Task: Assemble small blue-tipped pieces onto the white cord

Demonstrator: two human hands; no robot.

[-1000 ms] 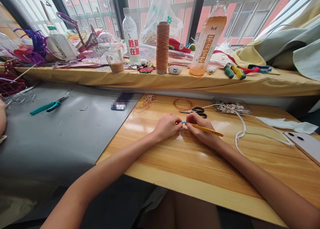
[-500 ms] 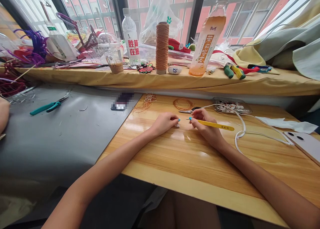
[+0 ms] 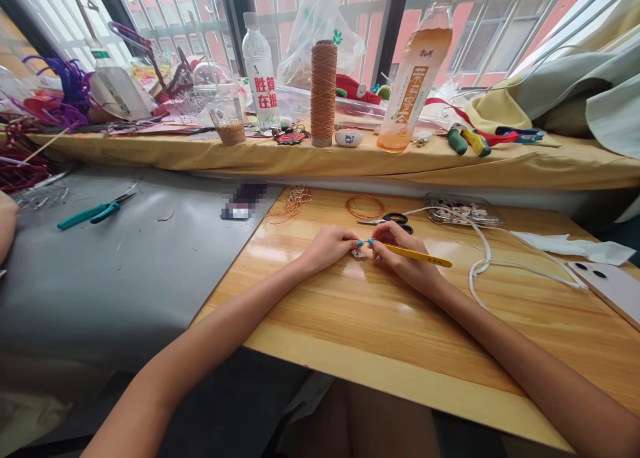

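Observation:
My left hand (image 3: 333,245) is closed, its fingertips pinching a small whitish piece (image 3: 359,253) above the wooden table (image 3: 320,311). Its fine detail is too small to make out. Close on the right, my right hand (image 3: 397,251) is closed round a yellow tool (image 3: 425,255) with a thin tip, which points left at the left fingertips. The two hands almost touch. Black-handled scissors (image 3: 397,219) lie just behind my right hand, partly hidden by it. A coil of orange cord (image 3: 365,207) rests behind the scissors.
Orange and white threads (image 3: 295,205), a clear box of small parts (image 3: 463,213), white cord (image 3: 483,265) and a pale phone (image 3: 607,281) lie around. Green pliers (image 3: 97,213) are on the grey mat. Bottles (image 3: 260,78) and a cord spool (image 3: 323,95) stand on the ledge. Another person's arm (image 3: 6,228) shows far left.
My right hand has moved left with the yellow tool, bringing its tip to my left fingertips. More of the scissors' handles now shows. My left hand has stayed nearly still.

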